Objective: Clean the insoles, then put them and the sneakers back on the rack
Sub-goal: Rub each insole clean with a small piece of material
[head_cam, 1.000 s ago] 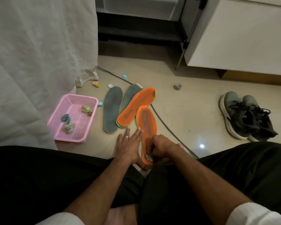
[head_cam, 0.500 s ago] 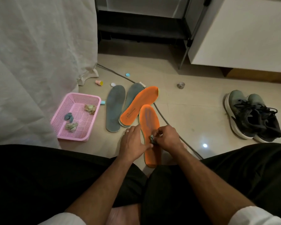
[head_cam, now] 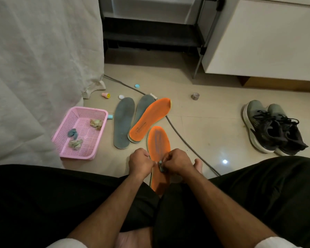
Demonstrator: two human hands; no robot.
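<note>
An orange insole [head_cam: 158, 140] lies on the floor in front of me, a grey smear along its middle. Over its near half my left hand [head_cam: 140, 161] and my right hand [head_cam: 177, 162] meet, both pinching a small blue-grey wad [head_cam: 161, 165]. A second orange insole [head_cam: 149, 119] lies slanted over one of two grey insoles [head_cam: 123, 122] further out. A pair of grey and black sneakers [head_cam: 272, 127] stands to the right. The black shoe rack [head_cam: 152, 34] is at the back.
A pink basket [head_cam: 98, 111] at the left holds three crumpled wads. A cable [head_cam: 183, 138] runs across the floor beside the insoles. Small caps and a tape roll [head_cam: 195, 96] lie scattered. White cloth hangs at the left; a white cabinet [head_cam: 261, 36] stands at the right.
My left hand lifted off the floor and curled in to meet the right hand. The wad came up from the insole's heel and is now pinched between both hands.
</note>
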